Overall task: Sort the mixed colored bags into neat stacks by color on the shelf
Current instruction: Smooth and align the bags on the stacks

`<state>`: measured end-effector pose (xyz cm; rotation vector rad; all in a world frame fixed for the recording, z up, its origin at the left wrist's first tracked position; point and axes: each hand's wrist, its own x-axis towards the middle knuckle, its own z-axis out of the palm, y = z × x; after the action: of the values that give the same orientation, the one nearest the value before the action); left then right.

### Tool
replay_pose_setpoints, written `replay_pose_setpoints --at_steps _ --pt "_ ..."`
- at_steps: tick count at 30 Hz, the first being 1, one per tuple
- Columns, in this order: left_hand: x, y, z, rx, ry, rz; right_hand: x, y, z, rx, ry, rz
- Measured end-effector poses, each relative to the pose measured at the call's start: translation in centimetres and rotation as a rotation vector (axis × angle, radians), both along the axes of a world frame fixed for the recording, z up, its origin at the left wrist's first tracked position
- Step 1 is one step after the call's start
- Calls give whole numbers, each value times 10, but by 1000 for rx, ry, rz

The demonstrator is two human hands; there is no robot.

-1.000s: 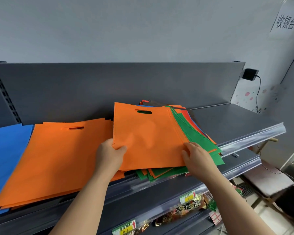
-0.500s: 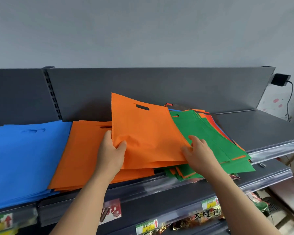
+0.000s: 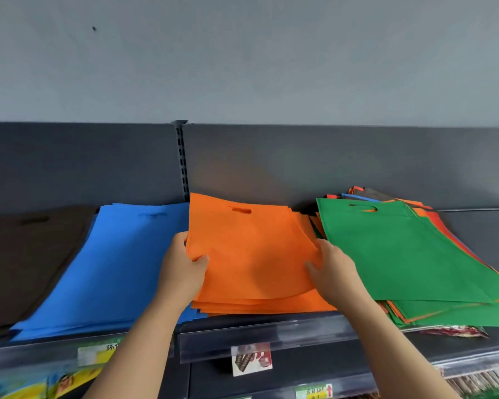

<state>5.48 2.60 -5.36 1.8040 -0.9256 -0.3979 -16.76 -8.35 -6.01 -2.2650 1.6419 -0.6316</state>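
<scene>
An orange bag (image 3: 251, 254) lies on top of the orange stack (image 3: 260, 306) in the middle of the shelf. My left hand (image 3: 183, 269) grips its left edge, thumb on top. My right hand (image 3: 333, 269) holds its right edge, thumb on the bag. Left of it lies a blue stack (image 3: 116, 269), and further left a brown stack (image 3: 23, 263). To the right sits the mixed pile (image 3: 432, 283) with a green bag (image 3: 398, 254) on top and orange, red and blue edges showing beneath.
The grey shelf's back panel (image 3: 300, 162) rises behind the bags, with a slotted upright (image 3: 181, 162). A clear price rail (image 3: 265, 338) runs along the front edge. Lower shelves with labels and packaged goods (image 3: 251, 359) sit below.
Both hands carried the orange bag left off the mixed pile and laid it onto the orange stack. The view swung left, bringing the blue and brown stacks into sight.
</scene>
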Motion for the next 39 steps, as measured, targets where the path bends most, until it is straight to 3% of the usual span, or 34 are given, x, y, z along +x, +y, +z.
replay_pose_setpoints --at_steps 8,14,18,24,30,33,39 --pt "4 -7 -19 270 -157 -90 -1 8 -19 -81 334 -40" --pt "-8 -17 -22 410 -408 -89 -22 6 -24 -132 316 -14" --pt "-28 -23 -14 356 -558 -103 -54 -5 -21 -177 270 -89" --pt "-94 -52 -10 142 -425 -298 -116 -31 -16 -157 354 -202" --pt "-167 -87 -15 208 -143 -464 -181 -48 -15 -27 402 -289" --pt "-192 -102 -16 248 -55 -469 -203 -52 -19 43 369 -264" --pt "-211 -117 -18 119 214 -338 -216 -52 -27 -18 221 -71"
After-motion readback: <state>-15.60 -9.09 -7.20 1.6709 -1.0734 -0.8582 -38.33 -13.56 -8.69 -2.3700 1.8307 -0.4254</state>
